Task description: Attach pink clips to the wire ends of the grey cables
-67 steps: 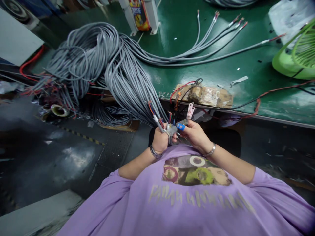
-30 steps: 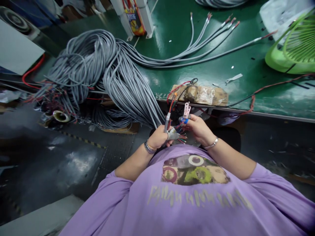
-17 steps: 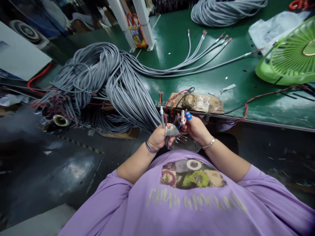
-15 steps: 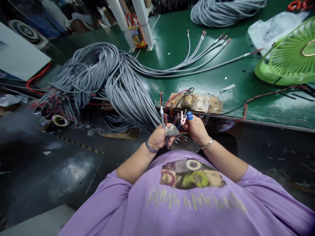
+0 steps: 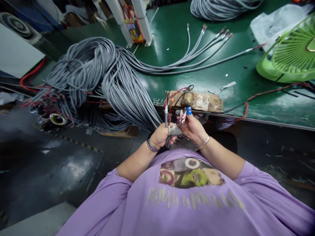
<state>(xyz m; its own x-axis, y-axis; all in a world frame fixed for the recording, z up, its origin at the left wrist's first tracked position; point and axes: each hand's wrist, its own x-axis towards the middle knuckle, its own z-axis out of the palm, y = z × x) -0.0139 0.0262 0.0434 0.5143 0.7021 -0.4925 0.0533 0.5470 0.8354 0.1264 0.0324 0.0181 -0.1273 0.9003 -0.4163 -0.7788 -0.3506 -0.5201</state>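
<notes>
My left hand [image 5: 160, 135] is closed round a bunch of grey cable ends [image 5: 174, 131]. Thin red, green and dark wires fan out of their stripped tips toward the right. One cable end [image 5: 166, 113] stands upright above this fist. My right hand [image 5: 197, 129], with a blue cover [image 5: 189, 110] on the thumb tip, is pinched on a small pink-and-white piece [image 5: 182, 117] beside the wires; its exact kind is unclear. From the left fist the grey cables [image 5: 133, 95] run back up to a large coiled heap on the bench.
The green bench [image 5: 167, 83] carries a worn block wrapped in tape [image 5: 197, 100] at its front edge. A green fan [image 5: 290, 55] and a plastic bag [image 5: 265, 26] stand at right. Another grey coil [image 5: 223, 9] lies at the back, near white posts [image 5: 145, 23].
My right hand has moved slightly left and closer to the wire tips with the pink-and-white piece. My left hand and its cables have shifted a little right. The view has tilted slightly.
</notes>
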